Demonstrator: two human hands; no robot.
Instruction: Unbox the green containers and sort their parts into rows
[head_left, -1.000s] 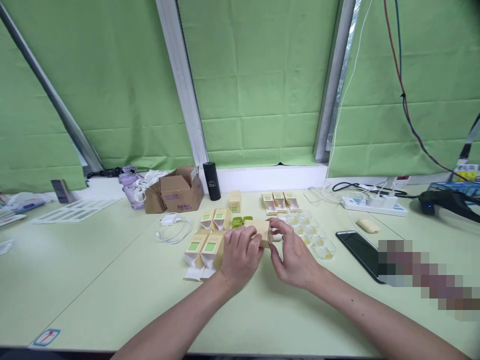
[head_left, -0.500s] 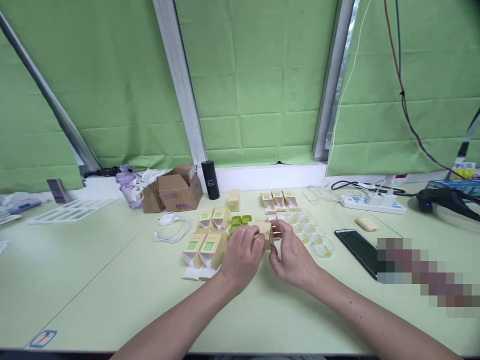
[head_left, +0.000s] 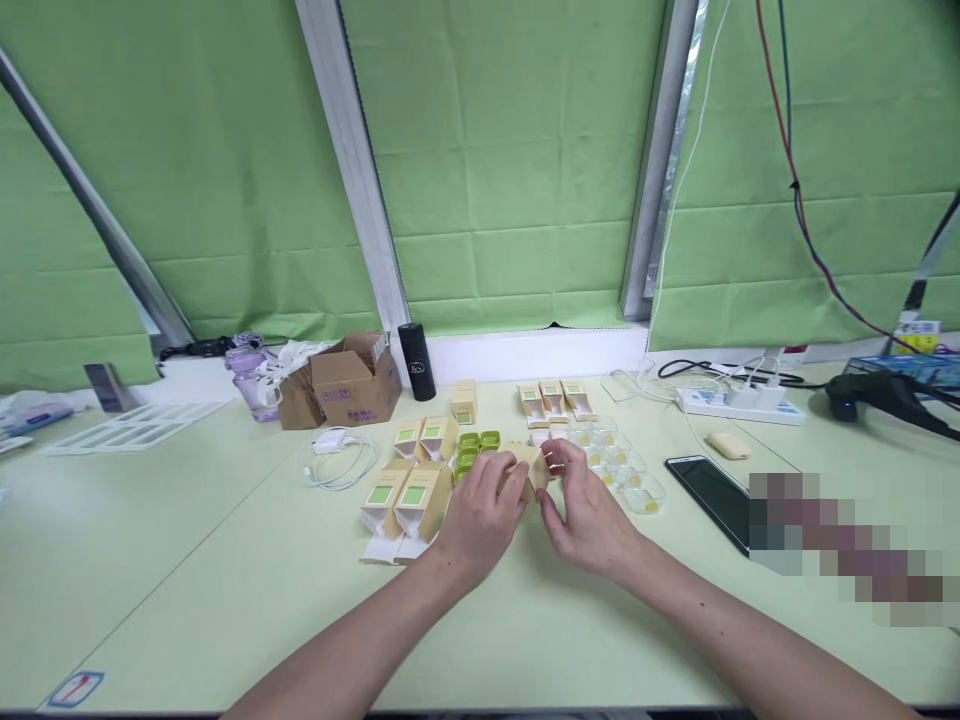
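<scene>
A small kraft-paper box is held low over the table between my hands. My left hand wraps its fingers over the box's left part, hiding much of it. At the right end, my right hand grips the box's edge with bent fingers and thumb. Just behind my left hand sit small green containers. To the left stand several kraft boxes with green labels, the nearer ones with open white flaps. Clear plastic cups with something yellow in them lie beyond my right hand.
Behind are more kraft boxes, a single kraft box, a black cylinder and a brown carton. A coiled white cable lies left. At right are a phone, a power strip and a pixelated patch.
The box between my hands has turned slightly, showing more of its right end. Both hands keep hold of it. The whole view has shifted a little.
</scene>
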